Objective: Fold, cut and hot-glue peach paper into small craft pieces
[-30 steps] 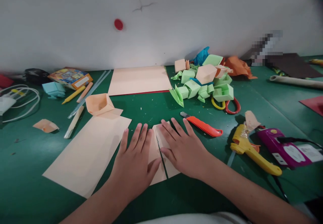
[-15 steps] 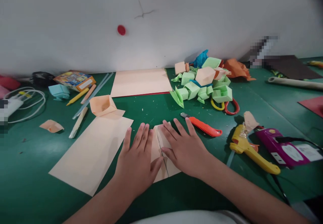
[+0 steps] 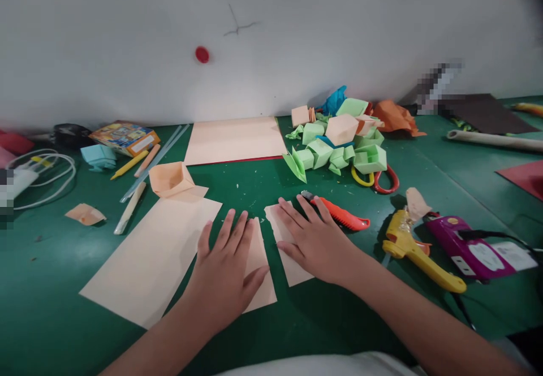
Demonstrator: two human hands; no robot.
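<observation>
My left hand (image 3: 227, 271) lies flat, fingers stretched out, on a peach paper piece (image 3: 259, 263) on the green mat. My right hand (image 3: 314, 240) lies flat with spread fingers on a second, narrower peach strip (image 3: 288, 263). A gap of green mat shows between the two pieces. A large peach sheet (image 3: 153, 257) lies just left of my left hand. An orange utility knife (image 3: 339, 213) rests beside my right fingertips.
A pile of folded green and peach paper shapes (image 3: 339, 141) sits over scissors (image 3: 377, 179). A yellow glue gun (image 3: 418, 254) and a purple device (image 3: 470, 246) lie at right. Another peach sheet (image 3: 235, 138), a folded peach cup (image 3: 169, 178), pencils (image 3: 129, 164) and cables (image 3: 42, 175) lie behind and left.
The two paper pieces, touching along a cut line before, have been pulled apart: my right hand slid its strip to the right, my left hand kept its piece in place.
</observation>
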